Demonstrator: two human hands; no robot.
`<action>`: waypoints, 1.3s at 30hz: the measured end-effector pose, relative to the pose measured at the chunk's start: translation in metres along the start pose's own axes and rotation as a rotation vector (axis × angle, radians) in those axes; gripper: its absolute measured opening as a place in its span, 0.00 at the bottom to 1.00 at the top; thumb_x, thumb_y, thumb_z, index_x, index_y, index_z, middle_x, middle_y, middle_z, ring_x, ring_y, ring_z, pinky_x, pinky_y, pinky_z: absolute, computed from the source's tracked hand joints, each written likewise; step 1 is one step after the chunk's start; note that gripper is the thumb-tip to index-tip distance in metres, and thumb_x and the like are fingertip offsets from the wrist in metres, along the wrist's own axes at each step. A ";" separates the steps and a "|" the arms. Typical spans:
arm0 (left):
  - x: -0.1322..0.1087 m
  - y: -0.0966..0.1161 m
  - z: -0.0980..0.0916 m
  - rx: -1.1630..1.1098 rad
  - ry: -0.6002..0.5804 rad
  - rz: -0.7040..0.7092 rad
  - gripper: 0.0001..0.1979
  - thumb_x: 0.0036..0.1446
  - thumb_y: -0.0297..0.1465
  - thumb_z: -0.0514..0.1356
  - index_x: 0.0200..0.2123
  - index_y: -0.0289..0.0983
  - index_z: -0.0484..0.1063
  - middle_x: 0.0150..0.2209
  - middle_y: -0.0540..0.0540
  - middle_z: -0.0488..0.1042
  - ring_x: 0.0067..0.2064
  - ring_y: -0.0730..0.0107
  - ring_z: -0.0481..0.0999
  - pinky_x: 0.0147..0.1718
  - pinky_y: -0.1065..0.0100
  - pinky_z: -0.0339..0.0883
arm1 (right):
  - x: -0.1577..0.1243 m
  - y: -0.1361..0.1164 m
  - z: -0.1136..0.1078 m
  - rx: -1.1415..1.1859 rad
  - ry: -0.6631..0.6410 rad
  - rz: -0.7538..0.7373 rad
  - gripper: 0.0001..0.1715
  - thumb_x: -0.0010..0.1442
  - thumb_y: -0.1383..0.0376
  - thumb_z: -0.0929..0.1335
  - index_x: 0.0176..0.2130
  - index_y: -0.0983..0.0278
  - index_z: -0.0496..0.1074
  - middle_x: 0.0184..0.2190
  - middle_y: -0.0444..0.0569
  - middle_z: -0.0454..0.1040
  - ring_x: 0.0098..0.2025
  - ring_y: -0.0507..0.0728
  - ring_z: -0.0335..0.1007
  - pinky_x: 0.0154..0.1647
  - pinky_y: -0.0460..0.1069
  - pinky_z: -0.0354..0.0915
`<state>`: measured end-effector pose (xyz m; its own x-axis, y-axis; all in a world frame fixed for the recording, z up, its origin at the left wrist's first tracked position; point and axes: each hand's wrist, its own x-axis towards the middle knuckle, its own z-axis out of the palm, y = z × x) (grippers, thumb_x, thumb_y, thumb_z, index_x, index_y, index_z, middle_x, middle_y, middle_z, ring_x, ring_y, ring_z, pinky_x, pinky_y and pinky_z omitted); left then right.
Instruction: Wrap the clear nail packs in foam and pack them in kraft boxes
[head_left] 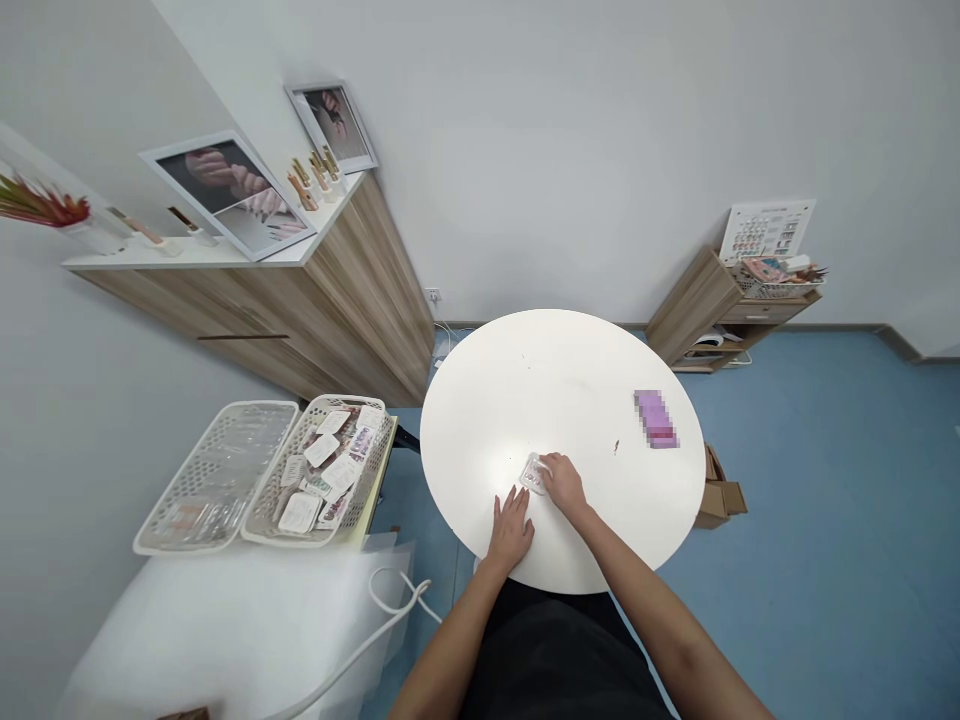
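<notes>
A small clear plastic case (533,472) lies on the round white table (525,390) near its front edge. My right hand (564,484) rests on the case with its fingers curled over it. My left hand (511,526) lies flat on the tabletop just left of and below the case, fingers stretched out and together, their tips close to the case.
A pink blurred object (655,418) lies on the table's right side. Two white baskets (225,470) stand on a stand at the left, one holding several small packets (330,470). A wooden cabinet (330,290) with frames stands behind; a low shelf (720,310) and cardboard box (720,495) are at the right.
</notes>
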<state>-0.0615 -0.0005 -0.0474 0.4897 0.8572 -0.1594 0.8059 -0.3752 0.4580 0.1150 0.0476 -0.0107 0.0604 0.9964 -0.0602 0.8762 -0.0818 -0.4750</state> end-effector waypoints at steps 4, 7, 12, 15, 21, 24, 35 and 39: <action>0.004 -0.005 -0.005 0.035 0.150 -0.009 0.35 0.55 0.21 0.45 0.68 0.33 0.46 0.65 0.38 0.59 0.68 0.61 0.55 0.65 0.49 0.50 | -0.023 -0.004 0.022 -0.203 -0.034 -0.185 0.26 0.62 0.72 0.59 0.57 0.62 0.68 0.57 0.53 0.70 0.56 0.60 0.64 0.54 0.53 0.61; 0.010 -0.007 -0.010 0.136 0.139 0.127 0.39 0.54 0.21 0.47 0.69 0.35 0.40 0.70 0.41 0.47 0.70 0.59 0.45 0.65 0.47 0.45 | -0.042 0.005 0.038 -0.289 -0.009 -0.260 0.30 0.62 0.73 0.59 0.62 0.64 0.64 0.62 0.53 0.64 0.63 0.61 0.57 0.62 0.56 0.54; 0.009 -0.010 -0.002 0.279 0.115 0.225 0.39 0.56 0.23 0.47 0.70 0.37 0.35 0.70 0.43 0.44 0.71 0.56 0.41 0.65 0.40 0.35 | -0.064 0.018 0.055 -0.404 0.040 -0.339 0.35 0.63 0.68 0.60 0.68 0.66 0.51 0.68 0.56 0.51 0.70 0.65 0.43 0.67 0.62 0.45; 0.006 -0.011 0.006 0.296 0.133 0.213 0.40 0.56 0.23 0.47 0.70 0.37 0.33 0.70 0.43 0.44 0.71 0.56 0.41 0.65 0.40 0.33 | -0.069 0.019 0.059 -0.418 0.039 -0.346 0.38 0.63 0.68 0.59 0.69 0.68 0.46 0.69 0.56 0.47 0.71 0.65 0.39 0.67 0.62 0.44; 0.014 -0.010 0.007 0.209 0.128 0.232 0.41 0.54 0.21 0.47 0.70 0.34 0.35 0.70 0.38 0.46 0.70 0.59 0.46 0.65 0.46 0.42 | -0.056 0.024 0.052 -0.359 -0.006 -0.310 0.38 0.62 0.71 0.57 0.69 0.63 0.46 0.70 0.52 0.46 0.71 0.63 0.37 0.68 0.64 0.40; 0.028 -0.006 0.010 0.109 0.159 0.200 0.37 0.57 0.21 0.46 0.69 0.35 0.39 0.69 0.37 0.48 0.70 0.61 0.48 0.65 0.49 0.47 | -0.036 0.027 0.041 -0.296 -0.032 -0.229 0.36 0.63 0.67 0.59 0.68 0.67 0.49 0.70 0.57 0.46 0.71 0.63 0.37 0.67 0.63 0.42; 0.083 0.022 0.011 -0.039 0.263 -0.109 0.33 0.59 0.24 0.46 0.68 0.40 0.45 0.69 0.39 0.51 0.69 0.60 0.52 0.64 0.48 0.49 | 0.049 0.058 0.007 -0.121 -0.016 -0.376 0.31 0.57 0.59 0.66 0.58 0.65 0.60 0.55 0.60 0.67 0.56 0.66 0.62 0.58 0.61 0.58; 0.094 0.022 0.010 0.041 0.257 -0.226 0.34 0.58 0.23 0.47 0.68 0.39 0.48 0.69 0.38 0.49 0.69 0.56 0.51 0.64 0.44 0.47 | 0.084 0.067 0.008 -0.139 0.024 -0.375 0.29 0.59 0.60 0.65 0.57 0.67 0.60 0.55 0.61 0.66 0.56 0.66 0.61 0.57 0.60 0.58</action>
<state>0.0063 0.0685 -0.0611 0.2012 0.9792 -0.0250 0.8999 -0.1747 0.3996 0.1756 0.1253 -0.0544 -0.2666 0.9568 0.1161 0.8958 0.2904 -0.3365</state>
